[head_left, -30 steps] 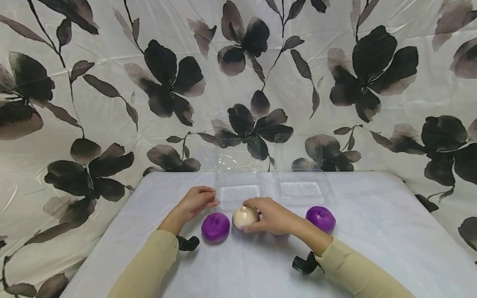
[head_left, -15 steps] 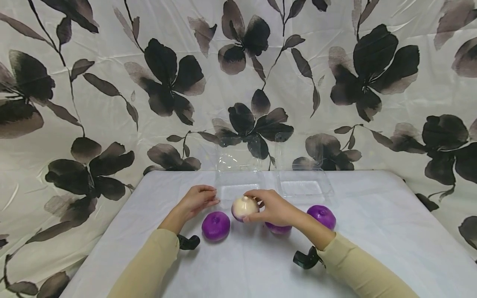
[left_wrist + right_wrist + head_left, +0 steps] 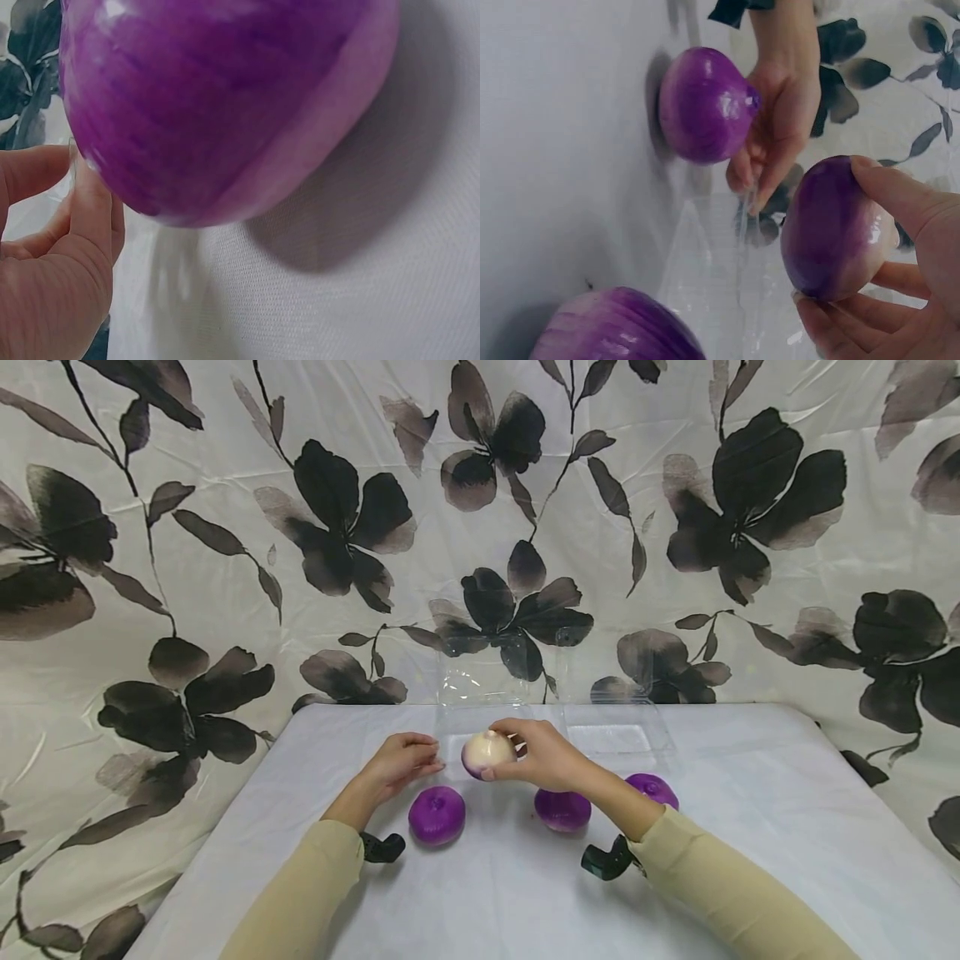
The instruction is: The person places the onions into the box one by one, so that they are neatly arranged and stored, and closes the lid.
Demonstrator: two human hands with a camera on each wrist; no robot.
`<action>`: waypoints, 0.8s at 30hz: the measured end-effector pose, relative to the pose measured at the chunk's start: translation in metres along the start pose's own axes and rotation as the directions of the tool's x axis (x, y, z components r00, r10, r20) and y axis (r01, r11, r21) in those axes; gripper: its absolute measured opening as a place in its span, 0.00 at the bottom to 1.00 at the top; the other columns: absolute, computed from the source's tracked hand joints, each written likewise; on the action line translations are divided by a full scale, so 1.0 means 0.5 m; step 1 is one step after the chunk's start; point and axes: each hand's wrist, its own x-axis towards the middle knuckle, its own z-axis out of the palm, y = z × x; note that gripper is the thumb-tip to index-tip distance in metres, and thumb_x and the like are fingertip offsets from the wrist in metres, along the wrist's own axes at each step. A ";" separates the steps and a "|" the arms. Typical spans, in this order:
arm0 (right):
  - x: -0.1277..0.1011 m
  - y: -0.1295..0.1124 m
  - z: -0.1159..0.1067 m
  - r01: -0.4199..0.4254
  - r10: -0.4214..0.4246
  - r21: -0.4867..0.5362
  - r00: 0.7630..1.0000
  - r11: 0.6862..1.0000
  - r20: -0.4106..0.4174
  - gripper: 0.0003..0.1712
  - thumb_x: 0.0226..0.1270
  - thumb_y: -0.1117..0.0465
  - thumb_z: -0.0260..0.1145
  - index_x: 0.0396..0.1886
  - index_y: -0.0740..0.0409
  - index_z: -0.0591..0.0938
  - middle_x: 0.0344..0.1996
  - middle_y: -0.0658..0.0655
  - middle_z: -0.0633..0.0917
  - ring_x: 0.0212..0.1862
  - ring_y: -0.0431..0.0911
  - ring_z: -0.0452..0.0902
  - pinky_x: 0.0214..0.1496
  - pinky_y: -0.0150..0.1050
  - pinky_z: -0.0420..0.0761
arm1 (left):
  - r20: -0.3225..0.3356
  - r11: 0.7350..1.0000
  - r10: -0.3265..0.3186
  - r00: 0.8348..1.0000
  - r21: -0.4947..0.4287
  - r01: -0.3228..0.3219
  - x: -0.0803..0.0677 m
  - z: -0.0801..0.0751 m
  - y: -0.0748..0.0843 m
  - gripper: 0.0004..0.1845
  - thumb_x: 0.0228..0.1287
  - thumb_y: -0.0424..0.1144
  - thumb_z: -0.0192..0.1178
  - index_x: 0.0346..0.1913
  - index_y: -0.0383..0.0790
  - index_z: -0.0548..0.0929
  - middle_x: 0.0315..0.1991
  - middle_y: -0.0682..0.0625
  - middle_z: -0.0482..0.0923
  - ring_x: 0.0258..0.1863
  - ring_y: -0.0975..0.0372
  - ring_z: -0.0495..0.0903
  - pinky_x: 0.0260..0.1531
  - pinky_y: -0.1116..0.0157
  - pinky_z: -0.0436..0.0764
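Note:
My right hand (image 3: 543, 756) grips a white-topped onion (image 3: 488, 752) with a purple lower side, raised over the front part of the left clear plastic clamshell container (image 3: 452, 720). In the right wrist view, the thumb and fingers span this onion (image 3: 829, 232) from opposite sides. At the container's left front corner, my left hand (image 3: 401, 764) pinches its thin clear rim between thumb and fingers. A purple onion (image 3: 437, 816) sits on the white table just in front of the left hand; it looms large in the left wrist view.
A second clear clamshell container (image 3: 615, 739) stands to the right, its lid raised like the first one's. Two more purple onions, a middle one (image 3: 562, 811) and a right one (image 3: 654, 789), lie near the right forearm. Floral cloth (image 3: 345, 527) hangs behind the table.
My right hand has lifted the white-topped onion off the table and carried it forward over the left container. The middle purple onion has come into view. The left hand has stayed in place.

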 end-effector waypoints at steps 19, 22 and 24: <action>0.064 -0.022 -0.003 -0.024 0.023 -0.039 0.999 0.999 -0.034 0.36 0.58 0.51 0.80 0.62 0.64 0.80 0.54 0.58 0.85 0.54 0.54 0.84 0.53 0.41 0.88 | 0.004 1.000 -0.007 1.000 0.000 0.007 -0.004 0.000 0.004 0.22 0.75 0.25 0.54 0.66 0.17 0.65 0.49 0.33 0.73 0.37 0.61 0.80 0.47 0.66 0.89; 0.076 -0.019 -0.005 -0.040 0.038 -0.036 0.999 0.999 -0.034 0.37 0.58 0.52 0.80 0.63 0.64 0.79 0.54 0.59 0.85 0.54 0.54 0.84 0.54 0.42 0.88 | 0.002 1.000 -0.009 1.000 0.009 0.009 -0.004 0.000 0.005 0.22 0.76 0.26 0.54 0.66 0.17 0.66 0.50 0.32 0.73 0.37 0.60 0.80 0.48 0.66 0.89; 0.084 -0.015 -0.005 -0.052 0.051 -0.039 0.998 0.998 -0.033 0.37 0.58 0.52 0.80 0.63 0.64 0.79 0.54 0.59 0.85 0.55 0.54 0.83 0.54 0.42 0.88 | -0.001 1.000 -0.015 1.000 0.013 0.015 -0.004 0.001 0.006 0.22 0.76 0.26 0.54 0.66 0.18 0.66 0.50 0.32 0.73 0.37 0.60 0.81 0.48 0.66 0.89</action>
